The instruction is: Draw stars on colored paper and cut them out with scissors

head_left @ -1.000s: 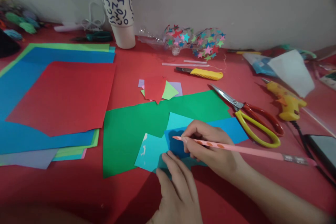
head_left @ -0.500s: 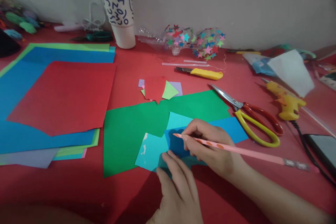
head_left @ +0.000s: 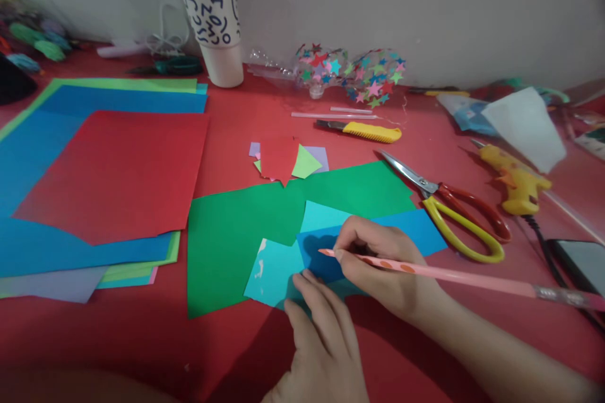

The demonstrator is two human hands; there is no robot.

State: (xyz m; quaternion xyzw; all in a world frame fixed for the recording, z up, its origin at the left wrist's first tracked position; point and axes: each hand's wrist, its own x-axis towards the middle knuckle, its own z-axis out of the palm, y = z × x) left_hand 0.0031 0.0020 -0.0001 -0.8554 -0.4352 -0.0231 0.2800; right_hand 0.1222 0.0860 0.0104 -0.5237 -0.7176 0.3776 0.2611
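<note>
My right hand (head_left: 378,258) is closed around a pink pencil (head_left: 435,272) with orange spots, its tip over a blue paper strip (head_left: 418,230). Whether the tip touches the paper I cannot tell. My left hand (head_left: 324,334) lies with fingers stretched out, fingertips on the near edge of the blue and turquoise papers. A turquoise paper piece (head_left: 271,274) with a few pale marks sticks out to the left of those fingers. Beneath these pieces is a larger green sheet (head_left: 236,227), partly covered by the papers and my hands.
Scissors (head_left: 428,187) lie open to the right, near a yellow glue gun (head_left: 515,182). Behind are a yellow cutter knife (head_left: 371,132), paper scraps (head_left: 278,157) and star-filled clear balls (head_left: 378,75). Stacked coloured sheets (head_left: 123,176) cover the left; a white tumbler (head_left: 217,31) stands behind.
My right hand and the pencil have shifted slightly to the right, and the tip sits a little nearer to me. My left hand stays almost in place on the papers.
</note>
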